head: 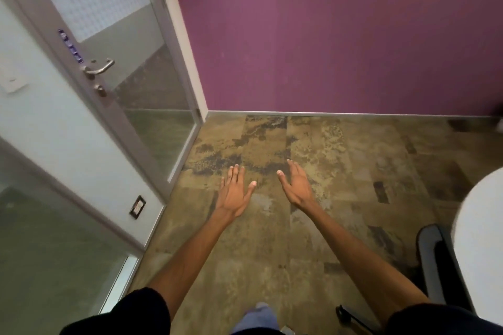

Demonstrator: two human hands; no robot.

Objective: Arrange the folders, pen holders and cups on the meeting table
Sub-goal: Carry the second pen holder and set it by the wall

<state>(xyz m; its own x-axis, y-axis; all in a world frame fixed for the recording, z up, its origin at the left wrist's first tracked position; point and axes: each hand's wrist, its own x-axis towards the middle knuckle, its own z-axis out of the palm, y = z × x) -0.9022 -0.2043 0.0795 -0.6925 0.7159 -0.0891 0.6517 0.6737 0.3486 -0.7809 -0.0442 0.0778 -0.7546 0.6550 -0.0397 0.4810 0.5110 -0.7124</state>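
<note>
Both arms are stretched forward over a brown patterned floor. My left hand (235,190) is held flat with the fingers spread and nothing in it. My right hand (295,185) is turned edge-on, fingers straight, thumb apart, also holding nothing. The rounded white edge of the meeting table (479,247) shows at the lower right. No folders, pen holders or cups are in view.
A glass door (130,90) with a metal lever handle (99,68) stands at the left. A purple wall (340,35) lies straight ahead. A dark office chair (432,261) is tucked beside the table at the lower right. A wall socket (137,207) sits low on the left partition.
</note>
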